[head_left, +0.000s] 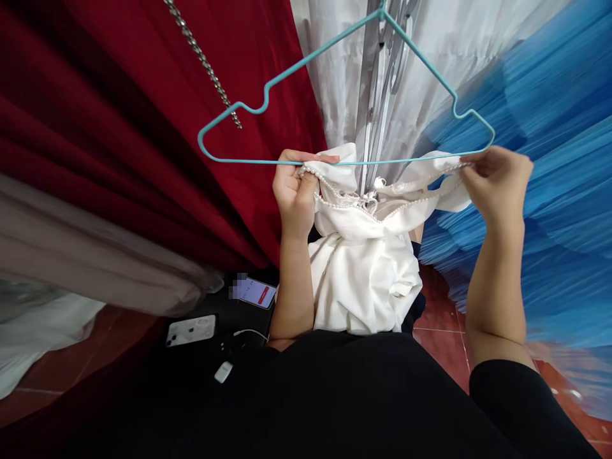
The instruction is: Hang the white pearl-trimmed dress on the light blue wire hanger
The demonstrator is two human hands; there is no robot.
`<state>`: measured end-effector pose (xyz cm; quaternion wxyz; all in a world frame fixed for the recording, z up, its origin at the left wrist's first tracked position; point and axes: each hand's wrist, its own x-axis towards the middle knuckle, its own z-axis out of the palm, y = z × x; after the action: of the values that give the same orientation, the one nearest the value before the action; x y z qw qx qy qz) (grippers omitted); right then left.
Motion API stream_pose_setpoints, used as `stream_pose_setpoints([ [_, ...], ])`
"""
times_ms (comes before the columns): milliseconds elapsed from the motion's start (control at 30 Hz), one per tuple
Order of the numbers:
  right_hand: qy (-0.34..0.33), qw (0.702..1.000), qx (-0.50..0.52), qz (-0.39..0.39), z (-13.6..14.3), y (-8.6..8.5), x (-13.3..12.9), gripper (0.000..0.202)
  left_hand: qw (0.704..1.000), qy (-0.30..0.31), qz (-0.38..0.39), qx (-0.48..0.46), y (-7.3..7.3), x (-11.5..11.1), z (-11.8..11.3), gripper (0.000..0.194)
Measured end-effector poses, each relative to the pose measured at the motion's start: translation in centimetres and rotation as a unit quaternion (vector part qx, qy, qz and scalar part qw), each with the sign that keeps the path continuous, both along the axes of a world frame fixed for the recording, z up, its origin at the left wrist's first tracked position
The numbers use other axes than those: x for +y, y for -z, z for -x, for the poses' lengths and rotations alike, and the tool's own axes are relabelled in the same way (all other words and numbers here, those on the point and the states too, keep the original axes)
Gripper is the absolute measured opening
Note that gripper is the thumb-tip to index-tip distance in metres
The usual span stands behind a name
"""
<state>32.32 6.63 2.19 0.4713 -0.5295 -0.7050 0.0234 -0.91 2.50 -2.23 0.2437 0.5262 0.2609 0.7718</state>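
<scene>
A white garment [368,274] with pearl-beaded edges lies bunched over my lap, its upper part stretched between my hands. My left hand [297,191] pinches one beaded edge, thumb over the beads and fingers behind, close to the hanger's bottom bar. On the other side, my right hand [497,182] grips the opposite beaded strap, its fingertips at the bar's right end. The light-blue hanger [327,48] spans across above both hands, and its hook end is cut off by the top of the view. White ties show in the middle of the neckline.
Red fabric [229,185] with a beaded chain [203,60] hangs left, blue tulle [564,191] right, white fabric and metal poles [373,89] ahead. Two phones [191,330] and a small white case [223,371] lie on a black surface at lower left.
</scene>
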Motion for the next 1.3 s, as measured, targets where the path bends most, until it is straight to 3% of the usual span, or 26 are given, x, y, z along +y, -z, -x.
stream_pose_setpoints([
  [100,-0.111,0.990,-0.086,0.005,1.7,0.0,-2.6,0.018,1.000,-0.005,0.018,-0.013,-0.1,-0.1,-0.4,0.034],
  [200,-0.203,0.969,-0.127,-0.064,4.9,-0.7,-4.5,0.021,1.000,0.000,0.025,-0.018,-0.3,-0.3,-0.7,0.033],
  [333,-0.191,0.959,-0.146,-0.147,9.0,-1.1,-4.1,0.016,0.999,0.010,0.019,-0.027,-0.3,-0.7,-1.1,0.027],
  [567,-0.158,0.980,0.003,-0.123,11.2,0.9,-2.1,0.019,1.000,-0.003,0.013,0.025,0.6,-1.3,-0.3,0.027],
  [633,-0.147,0.980,0.020,-0.132,11.1,1.1,-2.4,0.016,0.998,-0.056,0.015,0.039,1.5,-1.3,0.9,0.026],
  [733,-0.145,0.981,0.016,-0.128,11.0,0.8,-2.9,0.012,0.980,-0.188,0.060,0.036,2.5,-1.4,3.5,0.007],
  [800,-0.145,0.981,0.014,-0.125,11.0,0.7,-3.0,0.012,0.963,-0.251,0.094,0.012,2.5,-1.5,5.6,0.011],
  [900,-0.152,0.980,0.012,-0.128,10.9,0.5,-3.1,0.012,0.959,-0.272,0.078,-0.013,0.8,-1.7,8.5,0.025],
  [1067,-0.153,0.980,0.008,-0.126,11.0,0.4,-3.3,0.012,0.952,-0.306,0.011,0.011,-4.5,-1.1,10.9,0.039],
  [1167,-0.152,0.981,0.004,-0.117,11.1,0.4,-3.4,0.012,0.947,-0.314,0.016,0.070,-7.4,0.0,10.2,0.037],
  [1300,-0.156,0.979,0.004,-0.129,11.3,0.7,-3.3,0.013,0.956,-0.254,0.045,0.141,-9.7,1.0,7.5,0.034],
])
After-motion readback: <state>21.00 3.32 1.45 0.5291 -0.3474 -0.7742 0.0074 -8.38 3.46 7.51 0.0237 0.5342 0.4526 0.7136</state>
